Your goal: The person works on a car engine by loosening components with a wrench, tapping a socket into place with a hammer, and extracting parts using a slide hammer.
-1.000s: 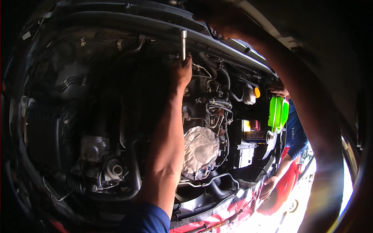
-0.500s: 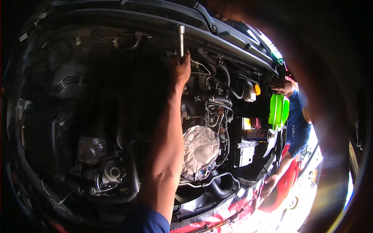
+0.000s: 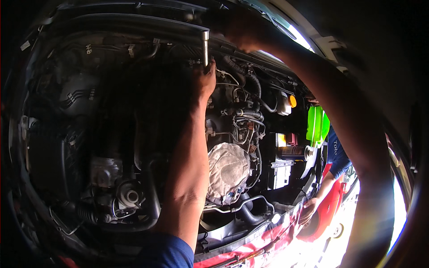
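Gripped with the left hand (image 3: pixel 206 82) a silver socket tool (image 3: pixel 205 48), at twelve o'clock. Had the right hand (image 3: pixel 240 35) toward one o'clock, in shadow; could not tell its grip. Saw a beige cloth-like cover (image 3: pixel 229 172) toward five and a green container (image 3: pixel 317 124) at three.

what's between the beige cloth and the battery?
Head view: a black cable runs between the beige cloth and the battery; the rest of that stretch is too dark to tell.
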Demonstrator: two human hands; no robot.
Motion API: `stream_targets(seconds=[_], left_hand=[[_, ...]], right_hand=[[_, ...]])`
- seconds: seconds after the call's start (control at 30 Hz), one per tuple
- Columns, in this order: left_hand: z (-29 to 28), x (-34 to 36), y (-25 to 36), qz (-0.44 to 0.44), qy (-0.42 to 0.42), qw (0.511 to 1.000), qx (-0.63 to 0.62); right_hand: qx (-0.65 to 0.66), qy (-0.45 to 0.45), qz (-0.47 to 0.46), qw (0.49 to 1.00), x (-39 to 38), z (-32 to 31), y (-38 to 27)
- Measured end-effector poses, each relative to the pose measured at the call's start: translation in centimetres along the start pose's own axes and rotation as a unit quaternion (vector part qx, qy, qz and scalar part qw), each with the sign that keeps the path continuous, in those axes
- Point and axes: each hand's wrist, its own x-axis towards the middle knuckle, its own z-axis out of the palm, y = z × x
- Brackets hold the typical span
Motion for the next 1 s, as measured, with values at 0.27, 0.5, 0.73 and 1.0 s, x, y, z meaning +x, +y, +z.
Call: stream_targets(seconds=[0.27, 0.5, 0.73, 1.0], left_hand=[[0.0, -0.1, 0.5, -0.004, 0.023, 1.000, -0.017], [-0.3, 0.1, 0.1, -0.042, -0.071, 0.996, -0.025], [-1.1, 0.7, 1.5, -0.150, -0.042, 0.978, -0.139], [-8.8, -2.6, 8.1, -0.077, -0.138, 0.829, -0.536]], right_hand=[[0.074, -0.151, 0.219, 0.961, 0.3, -5.1, -2.1], [0.048, -0.052, 0.084, 0.994, -1.3, -1.5, 0.3], [-0.032, -0.016, 0.138, 0.990, -26.1, -7.7, -11.5], [0.224, -0.097, 0.307, 0.920, -51.7, -4.8, -38.4]])
